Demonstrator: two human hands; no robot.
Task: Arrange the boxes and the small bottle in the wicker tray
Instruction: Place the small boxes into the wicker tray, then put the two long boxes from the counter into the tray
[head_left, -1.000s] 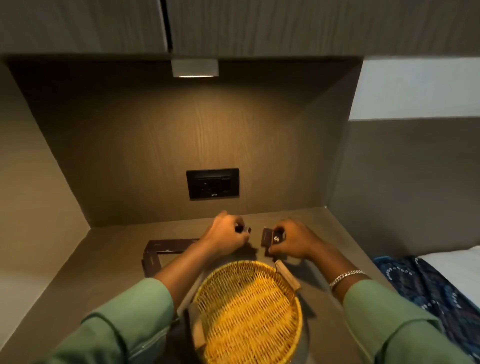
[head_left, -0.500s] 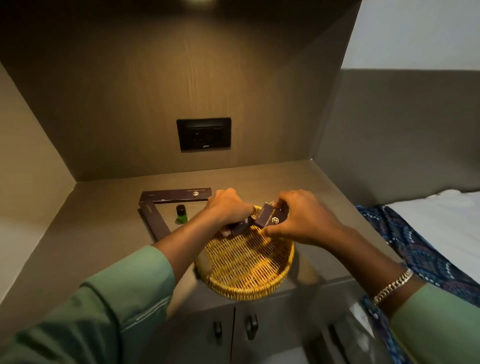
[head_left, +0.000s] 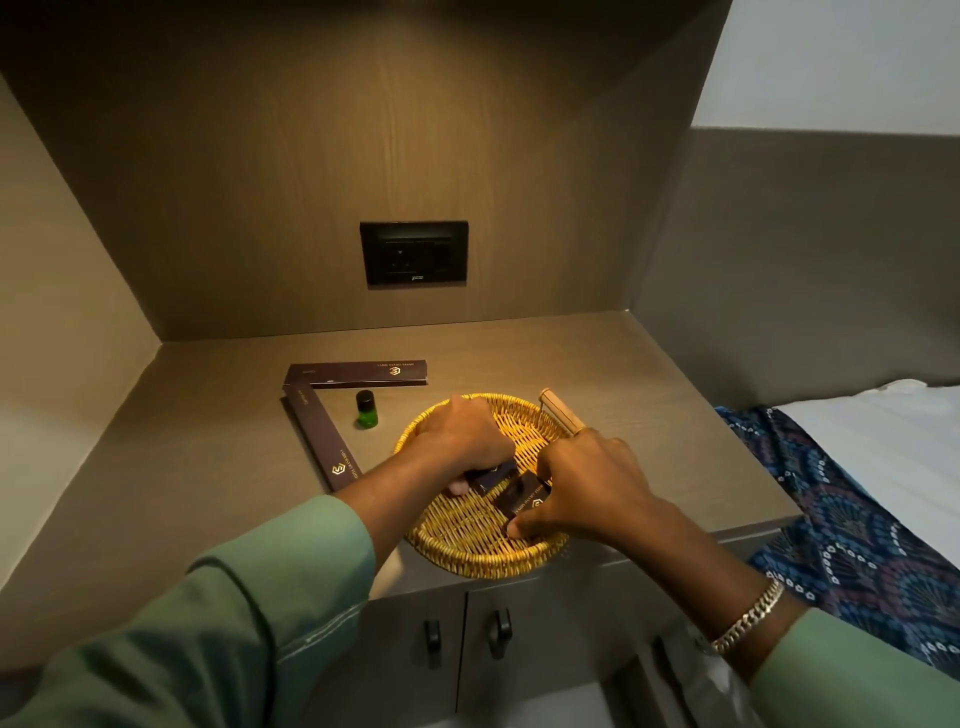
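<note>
Wicker, golden yellow and tightly woven, makes up the round tray (head_left: 467, 540) at the centre of the frame, sitting at the front edge of the grey-brown counter (head_left: 649, 395) with a pale wooden handle (head_left: 558, 410) on its upper right rim. Both hands are down inside it. The left hand (head_left: 462, 441) is curled over a small dark box (head_left: 491, 475), fingers closed on it, with the box resting on the weave. The right hand (head_left: 587, 483) pinches a second small dark box (head_left: 522, 496) with a gold emblem on its face, thumb at its lower end; this box lies just beside the first, and the two seem to touch. Left of the tray, on the counter, two long dark boxes form an L: one long box (head_left: 358, 373) lies across the back, the other long box (head_left: 319, 436) runs down toward the lower left, each printed with a gold emblem. Between them and the tray stands a small green bottle (head_left: 366, 410) with a black cap, upright and apart from the tray. Green sleeves cover both forearms, and a chain bracelet (head_left: 748, 621) circles the right wrist.
</note>
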